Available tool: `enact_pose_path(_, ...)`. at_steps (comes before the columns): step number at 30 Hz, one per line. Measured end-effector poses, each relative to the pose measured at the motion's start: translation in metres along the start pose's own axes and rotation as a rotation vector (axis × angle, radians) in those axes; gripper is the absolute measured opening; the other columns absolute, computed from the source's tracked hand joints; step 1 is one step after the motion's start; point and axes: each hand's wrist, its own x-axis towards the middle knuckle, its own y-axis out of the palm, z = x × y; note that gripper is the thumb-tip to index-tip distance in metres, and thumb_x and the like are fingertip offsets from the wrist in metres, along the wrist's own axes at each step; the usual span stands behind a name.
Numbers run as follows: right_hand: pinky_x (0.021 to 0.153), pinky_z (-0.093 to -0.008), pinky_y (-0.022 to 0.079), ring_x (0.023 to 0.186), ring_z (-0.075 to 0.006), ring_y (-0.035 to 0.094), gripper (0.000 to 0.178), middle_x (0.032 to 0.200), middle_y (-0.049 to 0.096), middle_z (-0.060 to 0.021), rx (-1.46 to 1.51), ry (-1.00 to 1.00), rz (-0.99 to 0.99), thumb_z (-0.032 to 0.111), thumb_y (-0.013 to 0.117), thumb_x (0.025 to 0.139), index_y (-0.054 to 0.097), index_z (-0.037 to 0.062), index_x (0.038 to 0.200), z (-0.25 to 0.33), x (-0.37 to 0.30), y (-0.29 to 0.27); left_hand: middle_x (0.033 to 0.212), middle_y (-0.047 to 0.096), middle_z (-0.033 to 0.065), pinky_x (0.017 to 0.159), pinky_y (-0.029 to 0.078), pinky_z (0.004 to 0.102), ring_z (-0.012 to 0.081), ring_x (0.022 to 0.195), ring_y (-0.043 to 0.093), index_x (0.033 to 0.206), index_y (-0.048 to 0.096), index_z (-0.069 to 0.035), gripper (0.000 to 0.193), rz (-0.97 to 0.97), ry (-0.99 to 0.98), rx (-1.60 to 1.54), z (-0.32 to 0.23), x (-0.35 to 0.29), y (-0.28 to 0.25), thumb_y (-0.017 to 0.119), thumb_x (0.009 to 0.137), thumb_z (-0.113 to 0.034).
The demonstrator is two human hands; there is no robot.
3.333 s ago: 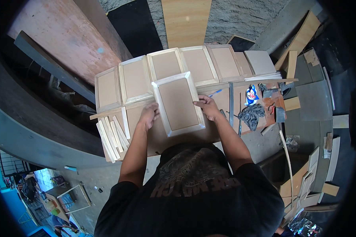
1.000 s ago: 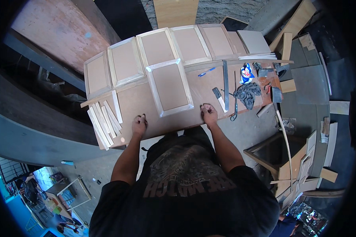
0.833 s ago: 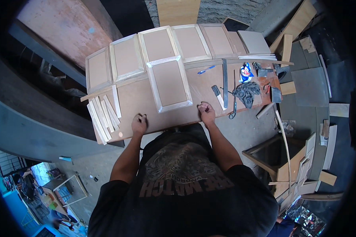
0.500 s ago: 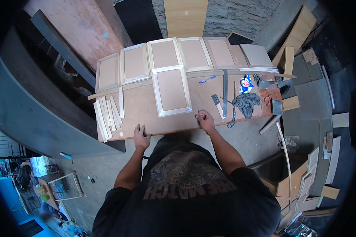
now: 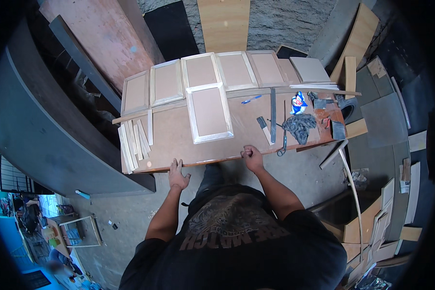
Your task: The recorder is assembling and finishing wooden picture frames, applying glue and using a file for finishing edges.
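At the near edge of the workbench [image 5: 174, 133], my left hand [image 5: 179, 175] has its fingers stretched out, the tips at the edge, and holds nothing. To its right, my right hand [image 5: 252, 159] is at the same edge with its fingers curled closed. Whatever may be inside that hand is hidden. Between and beyond my hands, a framed panel [image 5: 210, 113] lies flat, with pale wood borders around a tan centre. Its far end meets a row of similar framed panels [image 5: 200, 71] along the back of the bench. Neither hand touches it.
Thin wood strips [image 5: 130, 145] lie at the bench's left. To the right are a blue pen [image 5: 251, 99], a long dark flat bar [image 5: 273, 116], a brush [image 5: 265, 129], scissors [image 5: 282, 145], a dark rag [image 5: 300, 126] and a blue-white packet [image 5: 298, 103]. Boards [image 5: 372, 217] lean at lower right.
My left hand has shifted slightly right and nearer to me, its fingers now straighter. My right hand has drawn slightly nearer to me, its fingers more curled. The view has shifted a little; the panels stay put.
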Motion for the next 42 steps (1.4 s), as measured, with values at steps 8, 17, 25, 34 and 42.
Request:
enact_pose_path(8, 0.07, -0.0274, 0.052, 0.069, -0.0103, 0.06, 0.03, 0.076, 0.065, -0.0031, -0.109, 0.017, -0.061, 0.013, 0.074, 0.088, 0.065, -0.0024, 0.112, 0.012, 0.006, 0.001, 0.167, 0.019, 0.0114, 0.122, 0.023, 0.0527, 0.0311, 0.153, 0.023, 0.157, 0.034, -0.018, 0.09, 0.007, -0.033, 0.006, -0.002, -0.002, -0.001, 0.079, 0.08, -0.033)
enact_pose_path(17, 0.068, -0.0284, 0.052, 0.066, -0.0116, 0.061, 0.026, 0.074, 0.066, -0.0039, -0.116, 0.088, -0.077, 0.018, 0.074, 0.089, 0.067, -0.0011, 0.105, 0.014, 0.019, 0.001, 0.166, 0.022, 0.0128, 0.123, 0.021, 0.0525, 0.0311, 0.152, 0.024, 0.156, 0.037, -0.018, 0.086, 0.015, -0.006, 0.017, -0.007, 0.019, -0.016, 0.078, 0.081, -0.031)
enact_pose_path(25, 0.056, -0.0279, 0.049, 0.061, -0.0121, 0.062, 0.013, 0.075, 0.067, -0.0049, 0.146, 0.32, -0.105, 0.012, 0.072, 0.09, 0.063, 0.0051, 0.086, 0.014, 0.039, -0.005, 0.145, 0.054, 0.0164, 0.108, 0.045, 0.0406, 0.0306, 0.128, 0.057, 0.133, 0.063, -0.008, 0.052, -0.065, 0.035, -0.3, -0.005, 0.071, -0.035, 0.075, 0.086, -0.025)
enact_pose_path(34, 0.052, -0.0269, 0.047, 0.058, -0.0141, 0.061, 0.024, 0.068, 0.064, -0.0065, 0.419, 0.492, -0.273, 0.007, 0.073, 0.09, 0.052, 0.0088, 0.078, 0.036, 0.041, 0.008, 0.082, 0.06, -0.0003, 0.067, 0.052, 0.0251, 0.0102, 0.074, 0.058, 0.096, 0.065, -0.009, 0.01, -0.064, -0.429, -1.583, -0.022, 0.227, -0.095, 0.063, 0.098, -0.019)
enact_pose_path(42, 0.056, -0.0258, 0.048, 0.058, -0.0124, 0.059, 0.015, 0.071, 0.065, -0.0037, 0.388, 0.579, -0.374, 0.009, 0.072, 0.092, 0.063, 0.0084, 0.081, 0.035, 0.049, 0.015, 0.083, 0.054, 0.0001, 0.062, 0.053, 0.0265, 0.0117, 0.07, 0.056, 0.095, 0.061, -0.012, 0.015, 0.025, -0.723, -1.839, -0.022, 0.339, -0.127, 0.064, 0.098, -0.027)
